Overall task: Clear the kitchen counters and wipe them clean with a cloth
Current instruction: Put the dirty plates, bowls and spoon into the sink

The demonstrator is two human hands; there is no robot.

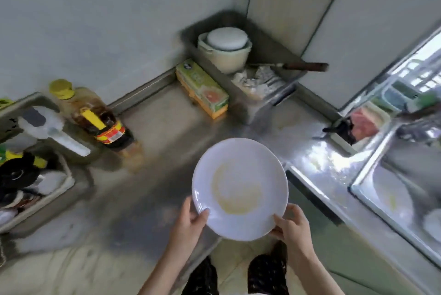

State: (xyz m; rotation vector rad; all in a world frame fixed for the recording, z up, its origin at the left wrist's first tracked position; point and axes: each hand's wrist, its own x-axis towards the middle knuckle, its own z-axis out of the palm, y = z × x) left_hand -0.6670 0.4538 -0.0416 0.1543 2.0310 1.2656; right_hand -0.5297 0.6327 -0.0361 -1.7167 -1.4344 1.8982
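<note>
While both hands carry it, the white plate (239, 188) hangs in the air over the near edge of the counter (167, 127), not resting on the steel. The left hand (191, 223) pinches the near-left rim, thumb on top and fingers beneath. The right hand (292, 225) pinches the near-right rim the same way.

A yellowish smear sits in the plate's well, so I judge the step in hand to be clearing this plate away. It is most likely bound for the sink (393, 175), which lies to the right of the grip and a little beyond it. To do that well, keep the plate level so the residue does not run. Keep both thumbs on the rim and lower it gently, since something pale and blurred already lies in the basin.

Beyond the grip to the left stands an oil bottle (95, 115) with a yellow cap, and further left a dish rack (35, 211) full of things. Straight beyond the grip, at the wall corner, a green and orange box (201, 89) lies beside a grey tub (262, 56). The tub holds a cream pot (224, 53) and a knife (300, 66). All of these crowd the counter and would block a cloth.
</note>
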